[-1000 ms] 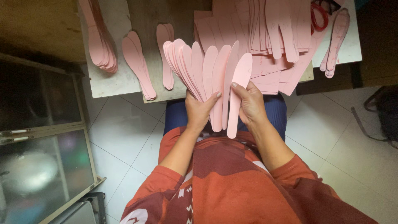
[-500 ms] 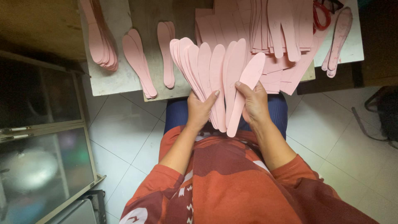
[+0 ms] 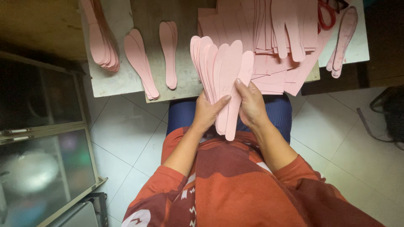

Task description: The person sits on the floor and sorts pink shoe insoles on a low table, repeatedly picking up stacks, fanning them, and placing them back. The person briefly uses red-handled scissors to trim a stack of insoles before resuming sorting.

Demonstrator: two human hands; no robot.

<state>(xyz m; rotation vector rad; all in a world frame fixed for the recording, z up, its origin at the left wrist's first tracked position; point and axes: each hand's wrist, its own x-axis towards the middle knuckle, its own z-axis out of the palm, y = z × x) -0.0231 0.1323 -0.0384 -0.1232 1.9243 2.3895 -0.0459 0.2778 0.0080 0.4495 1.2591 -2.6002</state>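
A fan of several pink shoe-insole cutouts (image 3: 219, 71) stands upright in front of me, over my lap. My left hand (image 3: 207, 113) grips the fan from the left near its lower ends, thumb across the front. My right hand (image 3: 251, 105) holds the rightmost insoles from the right side, fingers pressed on their face. The insoles overlap closely and their lower tips poke out below my hands.
A worn table (image 3: 185, 84) ahead carries separate piles of pink insoles: one stack (image 3: 101, 38) at far left, another stack (image 3: 141, 63), a narrow pair (image 3: 169, 52), a heap of pink sheets (image 3: 273, 50), and insoles (image 3: 343, 40) at right. Red scissors (image 3: 326, 12) lie on top. White tiled floor surrounds me.
The fan has been squeezed together: the spread insoles have slid into a tighter bunch, and my right hand has pushed the outer insole in towards the rest.
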